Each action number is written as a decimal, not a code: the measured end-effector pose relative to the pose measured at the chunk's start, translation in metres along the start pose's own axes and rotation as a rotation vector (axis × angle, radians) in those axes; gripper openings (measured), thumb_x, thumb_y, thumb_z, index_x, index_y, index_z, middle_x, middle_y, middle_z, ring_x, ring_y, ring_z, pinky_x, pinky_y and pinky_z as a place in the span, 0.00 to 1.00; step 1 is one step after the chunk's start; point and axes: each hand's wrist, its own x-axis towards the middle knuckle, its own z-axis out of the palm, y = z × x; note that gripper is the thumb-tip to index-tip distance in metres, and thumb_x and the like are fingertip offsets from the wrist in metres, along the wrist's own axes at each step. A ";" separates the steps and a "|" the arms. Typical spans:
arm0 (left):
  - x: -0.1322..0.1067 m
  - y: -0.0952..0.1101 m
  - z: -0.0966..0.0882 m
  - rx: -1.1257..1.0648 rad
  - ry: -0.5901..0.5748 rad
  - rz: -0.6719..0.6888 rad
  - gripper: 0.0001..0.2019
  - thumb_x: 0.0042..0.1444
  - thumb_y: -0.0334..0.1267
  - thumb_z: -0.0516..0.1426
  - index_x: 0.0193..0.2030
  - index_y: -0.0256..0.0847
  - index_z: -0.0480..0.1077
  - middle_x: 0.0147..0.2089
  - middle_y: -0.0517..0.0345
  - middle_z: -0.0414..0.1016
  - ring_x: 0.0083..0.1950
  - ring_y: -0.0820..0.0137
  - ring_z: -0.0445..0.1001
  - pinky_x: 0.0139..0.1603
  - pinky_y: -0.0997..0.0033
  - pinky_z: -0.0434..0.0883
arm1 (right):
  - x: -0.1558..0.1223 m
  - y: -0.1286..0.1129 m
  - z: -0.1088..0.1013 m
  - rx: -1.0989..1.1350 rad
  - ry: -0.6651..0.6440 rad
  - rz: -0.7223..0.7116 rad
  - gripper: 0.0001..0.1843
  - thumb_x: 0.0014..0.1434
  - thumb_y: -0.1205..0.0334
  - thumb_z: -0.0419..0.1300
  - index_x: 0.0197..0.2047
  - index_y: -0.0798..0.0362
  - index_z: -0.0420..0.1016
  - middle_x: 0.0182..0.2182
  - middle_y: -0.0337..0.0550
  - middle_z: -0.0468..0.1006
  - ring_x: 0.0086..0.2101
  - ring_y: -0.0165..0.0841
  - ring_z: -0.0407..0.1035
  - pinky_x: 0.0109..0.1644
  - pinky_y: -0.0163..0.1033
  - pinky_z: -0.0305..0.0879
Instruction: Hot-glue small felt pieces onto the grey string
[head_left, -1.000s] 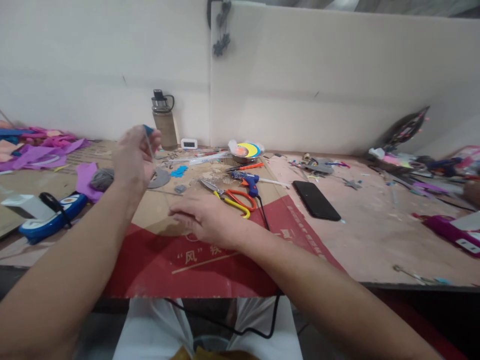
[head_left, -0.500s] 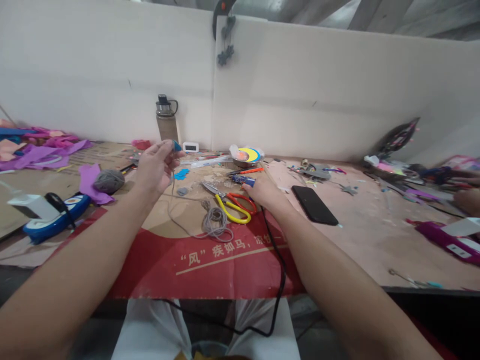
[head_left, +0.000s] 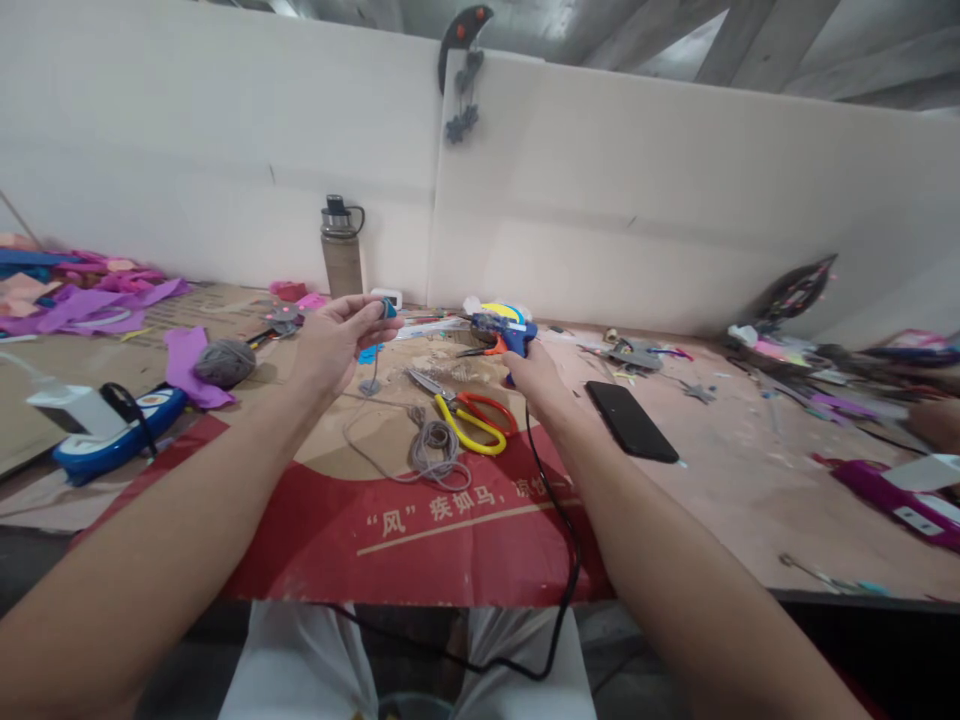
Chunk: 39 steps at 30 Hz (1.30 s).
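Observation:
Between the thumb and fingers of my left hand (head_left: pixel 337 338) is a small blue piece (head_left: pixel 388 308), pinched above the table. A grey yarn hangs below it, and a small grey piece (head_left: pixel 369 386) lies underneath on the cardboard. My right hand (head_left: pixel 536 378) is wrapped round a blue hot glue gun (head_left: pixel 517 335), lifted with its nozzle pointing left; a black cord (head_left: pixel 559 510) runs down from it. Scissors with yellow and red handles (head_left: pixel 480 430) lie open between my hands, beside a loose coil of grey yarn (head_left: pixel 435 452). Blue cut pieces (head_left: pixel 369 354) are partly hidden behind my left hand.
A phone (head_left: pixel 630 420) lies right of my right forearm. Left are a grey yarn ball (head_left: pixel 225 362), a blue power strip (head_left: pixel 120 440) and purple scraps (head_left: pixel 187 365). A bottle (head_left: pixel 343 260) stands by the white board. Another person's hand (head_left: pixel 934 425) shows at far right.
My right hand has raised the glue gun off the table, its nozzle now to the left. My left hand, still pinching the blue piece, has shifted slightly right. The view has tilted slightly.

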 end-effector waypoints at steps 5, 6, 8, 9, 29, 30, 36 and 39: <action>0.000 -0.002 -0.001 0.013 -0.012 0.017 0.04 0.51 0.31 0.62 0.34 0.36 0.72 0.31 0.56 0.77 0.34 0.71 0.79 0.40 0.71 0.76 | -0.025 -0.043 0.009 0.390 -0.063 -0.032 0.17 0.49 0.66 0.53 0.44 0.50 0.60 0.41 0.44 0.73 0.30 0.29 0.69 0.32 0.37 0.71; 0.000 -0.002 -0.002 0.017 -0.013 0.018 0.03 0.51 0.31 0.62 0.33 0.36 0.72 0.31 0.57 0.76 0.34 0.71 0.79 0.39 0.71 0.76 | -0.032 -0.051 0.009 0.435 -0.086 -0.078 0.17 0.50 0.66 0.53 0.45 0.49 0.59 0.42 0.44 0.73 0.31 0.30 0.69 0.32 0.37 0.70; 0.000 -0.002 -0.002 0.020 -0.007 0.016 0.04 0.50 0.32 0.62 0.32 0.36 0.72 0.30 0.57 0.76 0.33 0.71 0.79 0.38 0.72 0.76 | -0.043 -0.065 0.008 0.480 -0.123 -0.144 0.17 0.52 0.65 0.53 0.46 0.49 0.57 0.42 0.44 0.74 0.30 0.29 0.69 0.32 0.37 0.69; 0.000 -0.002 -0.002 0.016 -0.002 0.013 0.04 0.50 0.33 0.62 0.32 0.36 0.71 0.29 0.58 0.75 0.33 0.71 0.79 0.36 0.73 0.76 | -0.048 -0.070 0.008 0.482 -0.144 -0.168 0.15 0.53 0.65 0.53 0.45 0.49 0.58 0.41 0.44 0.74 0.29 0.29 0.69 0.32 0.37 0.69; -0.003 -0.002 0.003 0.062 -0.007 0.034 0.05 0.48 0.31 0.63 0.32 0.36 0.71 0.28 0.58 0.75 0.32 0.69 0.79 0.38 0.69 0.76 | -0.063 -0.068 0.011 0.049 -0.041 -0.486 0.17 0.58 0.64 0.54 0.51 0.51 0.63 0.45 0.48 0.74 0.44 0.39 0.69 0.52 0.48 0.64; -0.004 -0.001 0.004 0.069 -0.007 0.032 0.05 0.48 0.31 0.63 0.31 0.36 0.70 0.28 0.59 0.75 0.32 0.69 0.79 0.38 0.69 0.76 | -0.063 -0.068 0.011 0.038 -0.041 -0.487 0.17 0.58 0.64 0.54 0.52 0.51 0.62 0.45 0.49 0.74 0.44 0.39 0.69 0.52 0.49 0.64; -0.006 0.000 0.006 0.118 -0.013 0.034 0.06 0.48 0.33 0.63 0.32 0.36 0.70 0.28 0.58 0.76 0.32 0.69 0.79 0.37 0.70 0.76 | -0.064 -0.067 0.010 0.035 -0.071 -0.500 0.20 0.60 0.63 0.53 0.55 0.51 0.60 0.44 0.49 0.74 0.42 0.39 0.70 0.51 0.48 0.65; -0.006 0.000 0.005 0.139 -0.012 0.039 0.06 0.49 0.33 0.62 0.32 0.36 0.69 0.28 0.58 0.76 0.33 0.69 0.80 0.38 0.70 0.76 | -0.064 -0.067 0.010 0.037 -0.071 -0.504 0.21 0.60 0.63 0.52 0.56 0.51 0.59 0.44 0.49 0.75 0.42 0.39 0.70 0.50 0.48 0.66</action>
